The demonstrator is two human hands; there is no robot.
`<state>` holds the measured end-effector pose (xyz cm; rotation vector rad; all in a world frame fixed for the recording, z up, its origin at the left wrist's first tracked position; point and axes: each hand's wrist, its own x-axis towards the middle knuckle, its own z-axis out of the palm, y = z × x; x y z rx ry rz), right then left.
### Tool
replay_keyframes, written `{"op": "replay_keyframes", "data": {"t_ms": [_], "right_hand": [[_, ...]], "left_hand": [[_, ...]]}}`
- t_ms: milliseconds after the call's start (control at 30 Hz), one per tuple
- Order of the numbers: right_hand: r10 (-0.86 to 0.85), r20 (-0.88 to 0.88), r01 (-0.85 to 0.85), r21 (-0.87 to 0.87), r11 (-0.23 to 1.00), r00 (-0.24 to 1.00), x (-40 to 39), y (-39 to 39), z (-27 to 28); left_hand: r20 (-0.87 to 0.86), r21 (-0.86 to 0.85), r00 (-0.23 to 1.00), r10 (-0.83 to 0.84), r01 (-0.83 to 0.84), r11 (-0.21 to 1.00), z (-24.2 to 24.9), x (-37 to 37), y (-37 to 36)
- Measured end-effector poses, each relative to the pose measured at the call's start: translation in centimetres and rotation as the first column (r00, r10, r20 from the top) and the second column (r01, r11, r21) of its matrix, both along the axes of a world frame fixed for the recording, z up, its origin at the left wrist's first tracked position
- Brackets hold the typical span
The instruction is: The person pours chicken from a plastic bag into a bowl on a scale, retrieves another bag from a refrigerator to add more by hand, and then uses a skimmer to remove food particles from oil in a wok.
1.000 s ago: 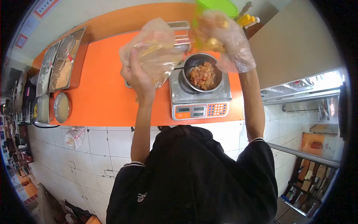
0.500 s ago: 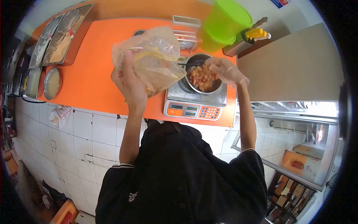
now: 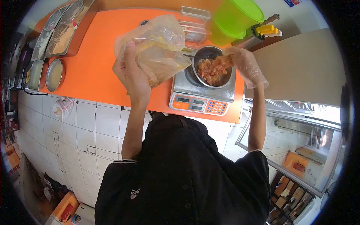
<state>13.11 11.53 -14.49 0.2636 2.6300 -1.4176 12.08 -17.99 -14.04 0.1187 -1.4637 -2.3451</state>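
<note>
Head view: an orange worktop [image 3: 99,60] carries everything in reach. Two long metal trays [image 3: 80,35] of powder stand at its far left, with two smaller metal pans [image 3: 63,76], one of them round, below. Lime-green plastic tubs [image 3: 234,17], two of them, stand behind the scale [image 3: 202,95], beside a knife block [image 3: 252,40] with two yellow handles and one white.

A crinkled, see-through plastic bag [image 3: 161,45], smeared yellow inside, is raised left of the scale and hides part of the worktop. The bare left hand [image 3: 131,73] grips it, thumb pressed over the front.

On the flat metal platter sits one round, shiny bowl [image 3: 205,51], heaped with moist, reddish-brown chunks of meat [image 3: 213,70]. A thin dark handle [image 3: 193,56] crosses its left rim. The right hand [image 3: 245,65], in a clear glove, is at the right rim, fingers toward the meat; how tightly they close on any is blurred.
</note>
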Motion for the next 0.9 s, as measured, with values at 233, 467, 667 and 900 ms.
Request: {"op": "replay_keyframes", "data": {"t_ms": [233,467,667,900], "right_hand": [[0.0,-0.165,0.047,0.281,0.959,0.986,0.6,-0.1,1.5],[0.073,-0.245,0.053,0.473,0.88,0.967,1.9,-0.8,2.7],[0.055,-0.205,0.029,0.387,0.922,0.977,3.3,-2.4,3.3],[-0.016,-0.147,0.067,0.35,0.934,0.989,4.1,-2.4,1.0]], "left_hand": [[0.037,0.002,0.999,-0.001,0.001,1.0,0.0,0.1,-0.1],[0.007,-0.013,0.999,-0.032,0.032,0.999,-0.4,0.3,-0.2],[-0.019,-0.054,1.0,-0.025,0.024,0.998,-0.7,0.4,-0.3],[0.024,-0.026,1.0,-0.014,0.014,1.0,-0.6,0.7,-0.5]]}}
